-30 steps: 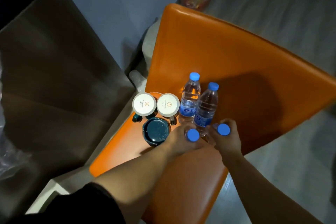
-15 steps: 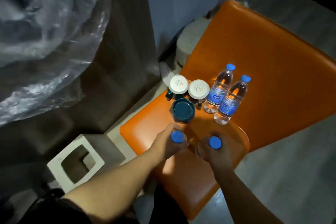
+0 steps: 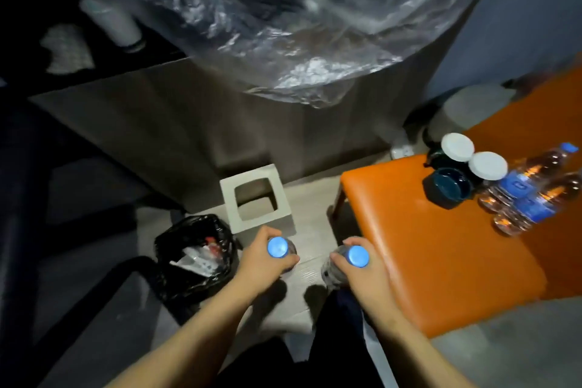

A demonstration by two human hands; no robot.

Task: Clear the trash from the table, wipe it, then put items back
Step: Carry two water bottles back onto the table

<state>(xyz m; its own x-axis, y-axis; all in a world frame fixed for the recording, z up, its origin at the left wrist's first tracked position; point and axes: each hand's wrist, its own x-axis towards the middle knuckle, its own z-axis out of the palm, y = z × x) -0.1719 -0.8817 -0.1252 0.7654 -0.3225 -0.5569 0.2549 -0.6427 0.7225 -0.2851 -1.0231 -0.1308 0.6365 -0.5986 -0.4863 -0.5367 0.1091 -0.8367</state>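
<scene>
My left hand [image 3: 263, 261] grips a blue-capped water bottle [image 3: 278, 247] upright over the floor, just right of a black-lined trash bin [image 3: 195, 258]. My right hand [image 3: 362, 277] grips a second blue-capped bottle [image 3: 356, 257] at the left edge of the orange seat [image 3: 425, 261]. On that orange surface, at the right, stand two more water bottles [image 3: 529, 189], a dark teal bowl [image 3: 447, 187] and two white-lidded cups [image 3: 472, 156].
A hollow grey concrete block [image 3: 256, 198] sits on the floor ahead of my hands. A dark cabinet front [image 3: 157, 123] rises behind it, with clear crumpled plastic sheeting [image 3: 283, 16] hanging over it. A white cylinder [image 3: 113, 23] lies at the upper left.
Both hands have lifted their bottles off the orange surface and carried them left and toward me. The view has swung left, bringing the trash bin and concrete block into sight.
</scene>
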